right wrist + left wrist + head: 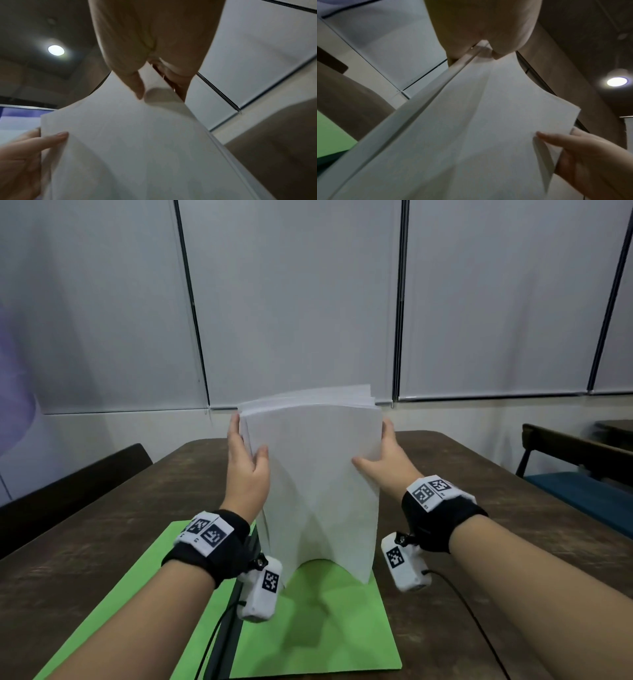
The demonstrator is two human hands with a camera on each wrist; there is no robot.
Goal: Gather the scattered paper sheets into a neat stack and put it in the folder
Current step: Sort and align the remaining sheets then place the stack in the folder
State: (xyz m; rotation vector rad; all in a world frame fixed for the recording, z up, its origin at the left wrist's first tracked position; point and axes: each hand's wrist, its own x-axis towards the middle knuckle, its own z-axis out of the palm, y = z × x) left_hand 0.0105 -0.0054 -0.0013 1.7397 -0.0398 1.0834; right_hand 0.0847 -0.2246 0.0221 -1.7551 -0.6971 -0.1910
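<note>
Upright, stack: paper sheets point(313, 474) stand on the green folder point(318, 628), top edges uneven.
Hands: left hand point(247, 470) and right hand point(388, 463) pinch the sides (thumbs in front).
Advice: loosen, tap the bottom edge square.

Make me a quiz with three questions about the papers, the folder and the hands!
1. Where is the paper stack?
A. upright over the folder
B. on a chair
C. on the floor

2. What colour is the folder?
A. red
B. green
C. blue

3. How is the stack held?
A. by one hand
B. by no hand
C. by both hands, one on each side

Answers:
1 A, its lower edge stands on the open folder on the table.
2 B, bright green shows beneath the sheets.
3 C, the left hand and right hand each keep a grip on a side edge.
</note>
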